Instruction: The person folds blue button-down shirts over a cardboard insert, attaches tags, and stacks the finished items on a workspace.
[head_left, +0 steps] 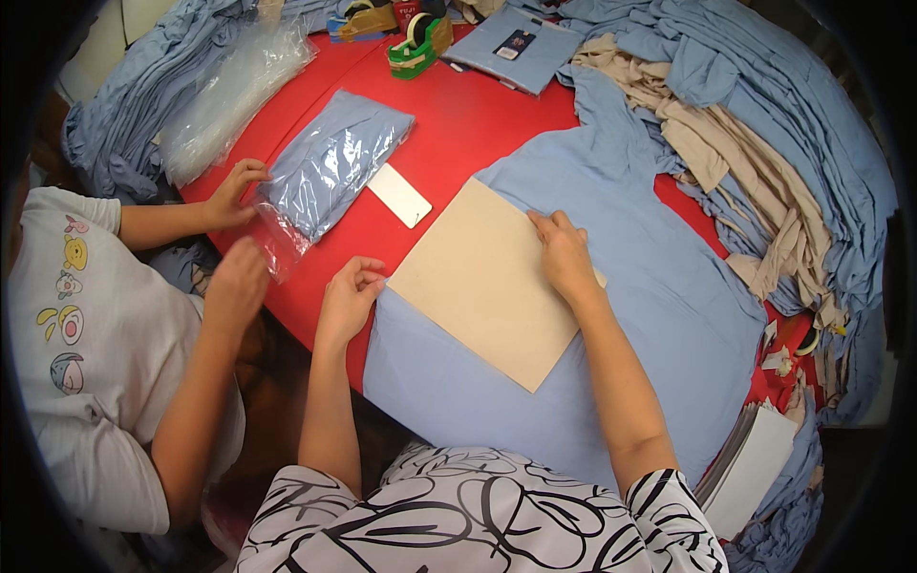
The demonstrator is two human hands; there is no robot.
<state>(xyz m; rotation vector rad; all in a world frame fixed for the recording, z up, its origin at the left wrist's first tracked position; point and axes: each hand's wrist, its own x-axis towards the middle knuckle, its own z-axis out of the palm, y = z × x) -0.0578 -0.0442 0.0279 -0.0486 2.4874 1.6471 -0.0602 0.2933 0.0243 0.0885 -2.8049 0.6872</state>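
Observation:
A beige cardboard sheet [497, 286] lies at a slant on a spread light-blue garment [659, 334], which covers the near part of the red table. At the sheet's far right edge, my right hand [566, 253] is closed, its fingers bent over that edge. My left hand [350, 294] is beside the sheet's left corner, its thumb tip close to or touching it. The left fingers are loosely curled, with a gap between thumb and forefinger. Just beyond the sheet, a narrow white card [400, 196] rests on the table.
At left, a co-worker's hands [239, 277] handle a blue garment in a clear bag [334, 158]. Clear bags [234, 105], a green tape dispenser [413, 59] and a packed garment [516, 48] lie farther back. Blue and beige cloth [735, 162] heaps the right side, above a paper stack [750, 468].

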